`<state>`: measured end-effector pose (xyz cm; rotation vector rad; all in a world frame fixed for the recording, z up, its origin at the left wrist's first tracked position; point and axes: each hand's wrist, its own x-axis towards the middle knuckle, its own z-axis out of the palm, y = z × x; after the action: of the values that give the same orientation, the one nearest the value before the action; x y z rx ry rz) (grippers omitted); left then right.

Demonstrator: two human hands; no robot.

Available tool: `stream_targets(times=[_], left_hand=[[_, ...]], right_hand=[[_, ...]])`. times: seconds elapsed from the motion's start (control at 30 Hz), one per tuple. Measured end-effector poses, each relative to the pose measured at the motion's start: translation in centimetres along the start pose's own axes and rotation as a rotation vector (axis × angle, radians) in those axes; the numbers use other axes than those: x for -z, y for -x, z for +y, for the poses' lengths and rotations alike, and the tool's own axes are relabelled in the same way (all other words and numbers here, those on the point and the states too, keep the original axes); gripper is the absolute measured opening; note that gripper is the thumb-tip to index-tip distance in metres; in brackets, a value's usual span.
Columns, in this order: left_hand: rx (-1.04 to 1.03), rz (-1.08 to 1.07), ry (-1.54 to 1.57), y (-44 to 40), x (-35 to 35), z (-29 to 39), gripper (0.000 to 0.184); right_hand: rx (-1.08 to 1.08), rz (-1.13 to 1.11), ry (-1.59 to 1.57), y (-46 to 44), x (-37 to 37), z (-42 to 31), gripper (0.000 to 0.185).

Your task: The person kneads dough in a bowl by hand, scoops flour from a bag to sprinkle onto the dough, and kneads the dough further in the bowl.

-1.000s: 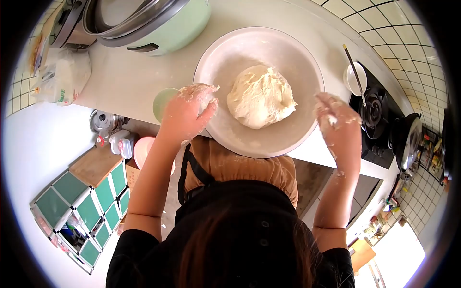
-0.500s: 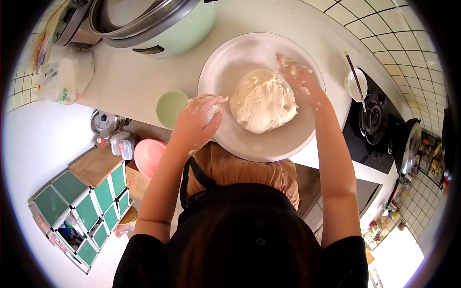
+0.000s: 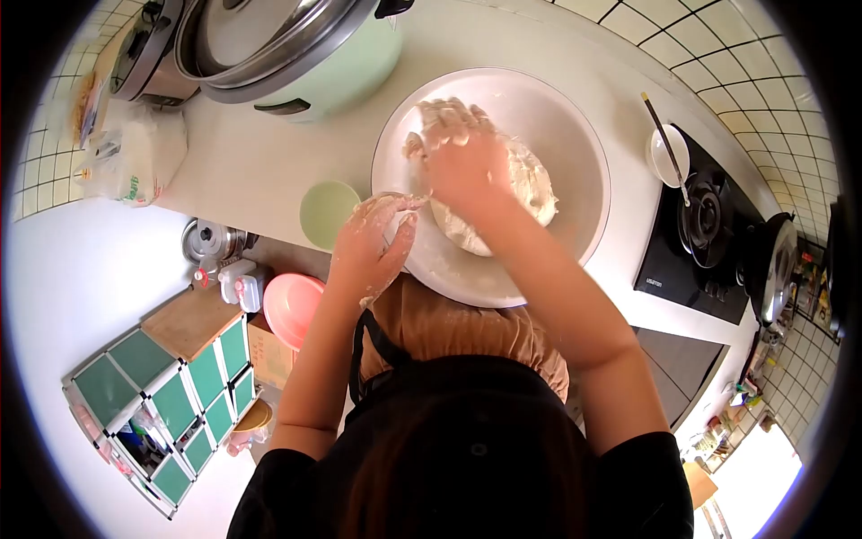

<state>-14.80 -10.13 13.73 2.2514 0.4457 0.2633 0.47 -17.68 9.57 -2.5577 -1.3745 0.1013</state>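
Head view: dough [image 3: 532, 187] partly out of sight behind right hand [image 3: 464, 163]

A rounded pale dough mass [image 3: 532, 184] lies in a wide round white basin [image 3: 575, 157] on an off-white flat counter [image 3: 269, 166], with the bare right hand [image 3: 462, 162] over the dough's left side, contact hard to tell. Left of the basin sits a round pale-green dish [image 3: 325, 216], before a rounded mint-green cooker [image 3: 337, 76]; right, a small round white bowl [image 3: 660, 165] adjoins a flat black hob [image 3: 669, 260].
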Motion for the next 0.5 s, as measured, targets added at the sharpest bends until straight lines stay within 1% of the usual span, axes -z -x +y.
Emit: stream_targets(times=[0.03,0.07,0.13,0.17,0.2,0.27,0.33,0.37,0.47,0.5], left_hand=[[0.029,0.012,0.015,0.0,0.1,0.1,0.018],[0.059,0.022,0.031,0.3,0.3,0.3,0.017],[0.023,0.048,-0.015,0.6,0.9,0.5,0.016],[0.005,0.076,-0.039,0.3,1.1,0.3,0.016],[0.051,0.102,0.029,0.4,1.2,0.2,0.016],[0.153,0.126,0.176,1.0,1.3,0.0,0.016],[0.221,0.127,0.213,1.4,0.5,-1.2,0.016],[0.258,0.130,0.232,1.7,0.2,-1.6,0.017],[0.340,0.052,0.288,1.3,0.3,-0.4,0.018],[0.344,0.054,0.294,1.3,0.0,-0.3,0.019]], right_hand=[[0.038,0.211,0.033,0.1,-0.4,-0.6,0.038],[0.056,0.199,0.045,2.0,-5.1,0.6,0.046],[-0.022,0.003,0.050,4.2,-9.5,1.2,0.049],[-0.047,-0.089,0.055,4.1,-10.2,1.6,0.050],[0.000,-0.234,0.076,3.8,-8.4,1.8,0.048],[0.041,-0.505,-0.448,2.7,-6.6,6.0,0.050],[-0.018,-0.328,-0.519,1.6,0.1,6.7,0.053],[-0.094,-0.036,-0.329,2.1,4.2,5.6,0.054],[-0.102,0.383,0.017,4.8,0.9,8.1,0.054],[-0.138,0.242,0.007,5.9,-1.8,8.9,0.055]])
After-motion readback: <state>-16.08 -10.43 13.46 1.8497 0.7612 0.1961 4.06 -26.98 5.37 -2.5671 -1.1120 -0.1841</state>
